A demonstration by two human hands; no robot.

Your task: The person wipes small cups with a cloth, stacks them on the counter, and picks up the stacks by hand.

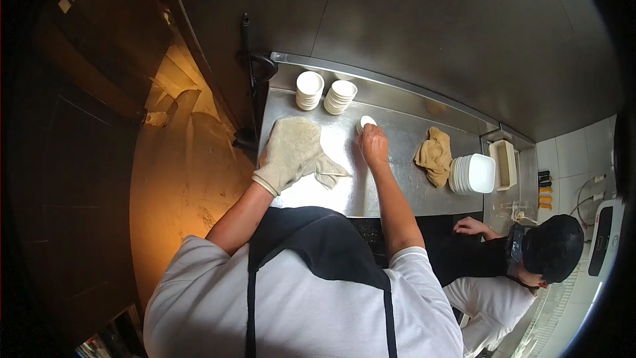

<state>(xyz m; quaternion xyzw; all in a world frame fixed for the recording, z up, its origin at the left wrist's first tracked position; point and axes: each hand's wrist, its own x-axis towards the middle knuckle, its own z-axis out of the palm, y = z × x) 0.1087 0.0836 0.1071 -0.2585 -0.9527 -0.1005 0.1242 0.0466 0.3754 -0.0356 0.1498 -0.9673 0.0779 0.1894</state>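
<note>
My left hand point(291, 152) is covered by a light grey cloth or glove point(295, 142) over the left part of the steel counter point(411, 126); its fingers are hidden. A loose end of the cloth hangs toward the right. My right hand point(375, 144) has its fingers closed at the edge of a small stack of white dishes point(366, 122) near the middle of the counter. Farther back on the left stand two taller stacks of white dishes, one point(309, 89) beside the other point(340, 96).
A crumpled brown cloth point(434, 156) lies right of my right hand. Beside it is a stack of square white plates point(478, 173), then a cream rectangular container point(504, 164). A person in a black cap point(553, 247) stands at the lower right.
</note>
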